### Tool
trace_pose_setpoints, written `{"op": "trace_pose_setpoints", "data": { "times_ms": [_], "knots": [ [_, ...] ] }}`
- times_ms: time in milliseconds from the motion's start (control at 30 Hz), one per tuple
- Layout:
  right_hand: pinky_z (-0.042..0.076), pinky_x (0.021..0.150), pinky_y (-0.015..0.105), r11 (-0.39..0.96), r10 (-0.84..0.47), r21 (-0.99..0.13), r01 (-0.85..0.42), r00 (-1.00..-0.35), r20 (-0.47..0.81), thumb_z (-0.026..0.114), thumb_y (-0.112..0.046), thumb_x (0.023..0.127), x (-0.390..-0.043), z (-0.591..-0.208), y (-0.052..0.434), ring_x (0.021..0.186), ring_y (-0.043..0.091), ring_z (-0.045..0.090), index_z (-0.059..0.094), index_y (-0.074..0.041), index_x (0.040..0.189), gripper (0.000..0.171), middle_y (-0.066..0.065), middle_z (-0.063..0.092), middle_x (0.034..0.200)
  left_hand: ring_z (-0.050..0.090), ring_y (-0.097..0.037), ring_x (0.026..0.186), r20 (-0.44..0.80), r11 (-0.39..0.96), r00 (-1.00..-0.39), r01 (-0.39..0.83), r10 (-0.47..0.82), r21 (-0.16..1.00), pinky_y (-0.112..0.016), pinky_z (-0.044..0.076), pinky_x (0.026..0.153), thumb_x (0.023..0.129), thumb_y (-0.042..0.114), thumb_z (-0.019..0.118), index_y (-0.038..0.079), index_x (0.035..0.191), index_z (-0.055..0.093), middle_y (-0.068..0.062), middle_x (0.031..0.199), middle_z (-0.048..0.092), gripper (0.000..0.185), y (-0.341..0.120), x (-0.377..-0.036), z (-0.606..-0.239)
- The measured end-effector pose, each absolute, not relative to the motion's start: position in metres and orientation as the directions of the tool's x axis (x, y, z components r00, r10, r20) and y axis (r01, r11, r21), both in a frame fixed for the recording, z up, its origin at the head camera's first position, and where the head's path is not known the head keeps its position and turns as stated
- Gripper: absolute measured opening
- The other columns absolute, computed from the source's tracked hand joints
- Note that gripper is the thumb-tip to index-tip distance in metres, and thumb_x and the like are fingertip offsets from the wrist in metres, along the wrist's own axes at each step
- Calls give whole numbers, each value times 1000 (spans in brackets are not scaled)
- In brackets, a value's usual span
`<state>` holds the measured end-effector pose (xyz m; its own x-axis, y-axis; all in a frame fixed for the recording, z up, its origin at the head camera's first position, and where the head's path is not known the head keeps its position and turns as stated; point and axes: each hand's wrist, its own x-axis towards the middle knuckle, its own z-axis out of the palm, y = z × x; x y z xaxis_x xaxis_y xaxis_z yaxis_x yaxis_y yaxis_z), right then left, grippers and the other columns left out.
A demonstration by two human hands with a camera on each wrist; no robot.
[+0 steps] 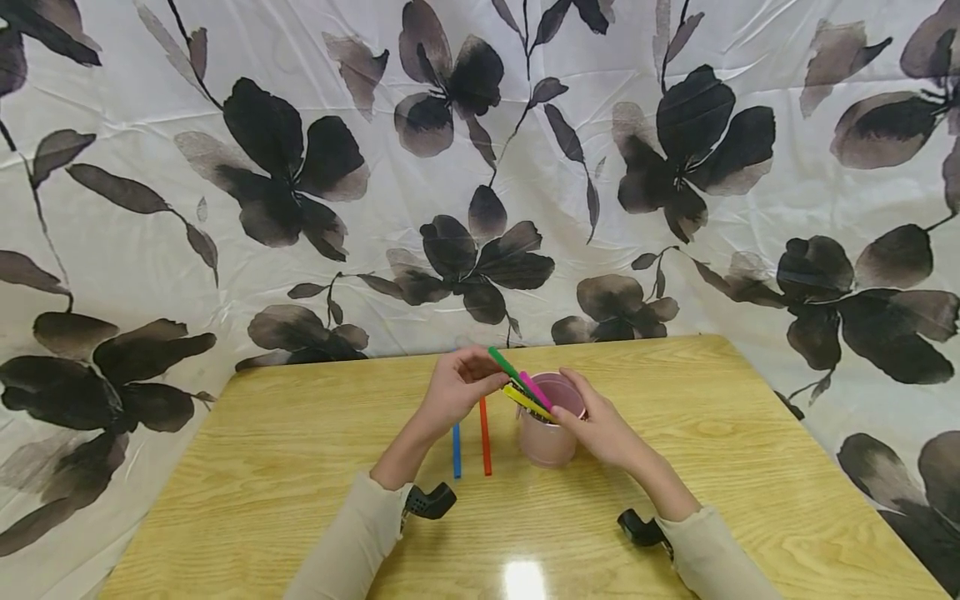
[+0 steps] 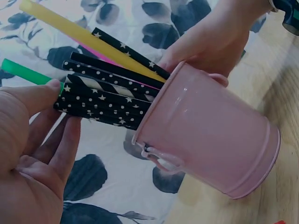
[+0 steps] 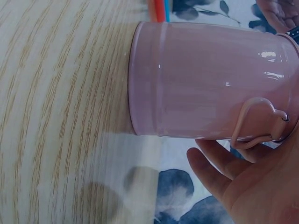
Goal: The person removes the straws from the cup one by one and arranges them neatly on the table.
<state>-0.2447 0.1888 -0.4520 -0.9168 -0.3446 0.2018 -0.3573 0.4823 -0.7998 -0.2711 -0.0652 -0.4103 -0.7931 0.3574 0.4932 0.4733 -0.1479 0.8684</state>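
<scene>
On the pink cup (image 2: 210,144), no writing.

You are at a makeshift recording setup, not a furnished room: a light wood-grain surface (image 1: 300,467) stands near you, and a white sheet printed with dark flowers (image 1: 225,167) hangs creased behind it and around its left and right sides.
</scene>
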Motion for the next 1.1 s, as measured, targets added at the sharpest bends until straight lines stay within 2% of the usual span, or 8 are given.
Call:
{"op": "trace_pose_setpoints", "data": {
  "times_ms": [200, 333, 467, 567, 700, 867, 967, 1100],
  "knots": [
    [45, 96, 53, 488, -346, -796, -357, -917, 200, 58, -42, 97, -247, -453, 190, 127, 34, 47, 27, -12, 152, 70, 18, 43, 144, 68, -18, 85, 513, -156, -782, 492, 353, 857, -30, 56, 74, 86, -9, 68, -11, 104, 66, -17, 99, 70, 18, -62, -271, -410],
    [43, 97, 54, 492, -340, -795, -355, -919, 200, 57, -44, 97, -250, -451, 190, 128, 34, 45, 26, -14, 153, 71, 17, 41, 146, 69, -24, 91, 522, -162, -774, 499, 358, 851, -33, 56, 77, 88, -6, 68, -11, 108, 67, -12, 101, 71, 21, -60, -271, -403],
    [41, 99, 56, 494, -333, -793, -357, -920, 206, 58, -45, 96, -251, -451, 190, 129, 35, 44, 27, -14, 152, 71, 17, 42, 146, 69, -29, 93, 554, -169, -771, 529, 313, 832, -38, 56, 80, 87, -3, 69, -9, 107, 69, -12, 100, 72, 21, -62, -270, -395],
    [42, 99, 55, 499, -340, -789, -360, -918, 204, 58, -44, 96, -251, -454, 191, 128, 34, 45, 27, -13, 152, 71, 17, 43, 145, 70, -26, 90, 605, -179, -756, 578, 251, 797, -37, 56, 78, 86, -3, 71, -10, 107, 68, -11, 97, 72, 23, -66, -268, -387],
    [43, 98, 53, 498, -343, -783, -371, -914, 215, 58, -42, 97, -251, -459, 190, 126, 34, 47, 27, -13, 152, 69, 16, 45, 143, 71, -22, 86, 676, -239, -722, 638, 148, 733, -37, 57, 76, 84, -2, 73, -9, 105, 60, -10, 94, 73, 25, -75, -264, -369],
    [43, 98, 53, 490, -330, -790, -370, -917, 224, 58, -42, 96, -250, -456, 190, 125, 34, 48, 29, -14, 151, 68, 16, 45, 142, 72, -22, 81, 739, -303, -674, 700, 19, 646, -35, 57, 73, 84, -2, 73, 2, 87, 52, -10, 87, 72, 22, -85, -262, -339],
    [44, 97, 53, 482, -331, -795, -368, -917, 223, 59, -41, 96, -250, -454, 190, 125, 34, 48, 29, -14, 151, 68, 16, 45, 142, 72, -23, 78, 791, -282, -609, 769, -55, 573, -33, 58, 70, 84, -2, 73, -5, 79, 53, -12, 86, 72, 21, -95, -262, -322],
    [45, 97, 52, 494, -336, -787, -369, -916, 219, 57, -42, 97, -250, -455, 189, 126, 34, 48, 27, -14, 152, 68, 17, 44, 143, 71, -24, 73, 840, -238, -519, 846, -158, 478, -33, 58, 67, 84, -5, 72, -14, 83, 56, -16, 85, 71, 18, -110, -262, -301]
  ]
}}
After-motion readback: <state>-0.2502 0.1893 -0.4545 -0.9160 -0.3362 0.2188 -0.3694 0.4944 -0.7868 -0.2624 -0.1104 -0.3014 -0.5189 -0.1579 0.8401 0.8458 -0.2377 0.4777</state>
